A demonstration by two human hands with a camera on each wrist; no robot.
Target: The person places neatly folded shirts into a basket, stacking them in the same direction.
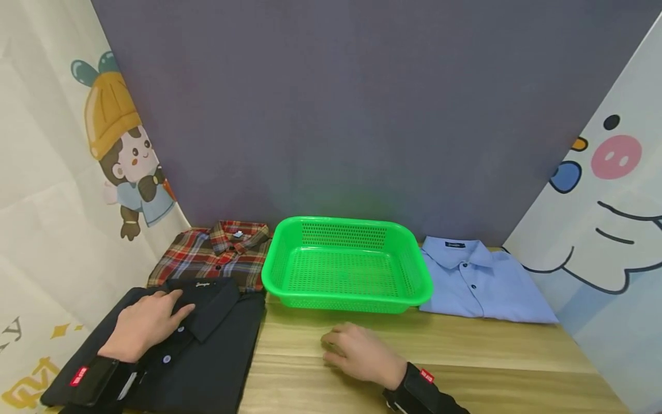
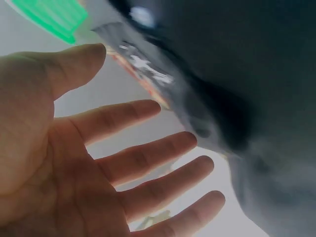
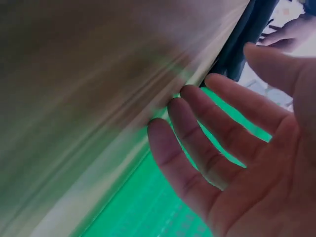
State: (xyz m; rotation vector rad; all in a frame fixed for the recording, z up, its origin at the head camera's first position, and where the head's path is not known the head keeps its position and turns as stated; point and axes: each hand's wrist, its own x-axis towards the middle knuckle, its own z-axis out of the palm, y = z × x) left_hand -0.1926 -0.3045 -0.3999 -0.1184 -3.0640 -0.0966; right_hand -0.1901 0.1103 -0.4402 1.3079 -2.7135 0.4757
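Dark shirt (image 1: 207,362), nearly black, lies folded on the wooden table (image 1: 305,345), and we find it at eight o'clock if we take the green basket (image 1: 343,302) as the centre of the clock. Its collar (image 1: 212,316) points toward twelve, and two pale buttons show on the front. Over this shirt, near the collar, we see the left hand (image 1: 147,322), its fingers spread and grasping nothing; whether the fingertips touch the cloth, we cannot tell. The right hand (image 1: 362,353) is released too, with fingers loosely bent, above the table at six o'clock from the basket.

Inside the dark collar we notice white script, but we cannot read it surely. At three o'clock, the light blue shirt (image 1: 486,290) carries a dark neck label (image 1: 455,245) with writing too small for us. At nine o'clock, the red plaid shirt (image 1: 207,261) has a small whitish label (image 1: 238,234), also unreadable. Each black wristband (image 1: 95,379) bears a red tag whose letters we cannot make out.

As container we have this basket, rectangular and rounded at the corners, with its perforated floor visible.
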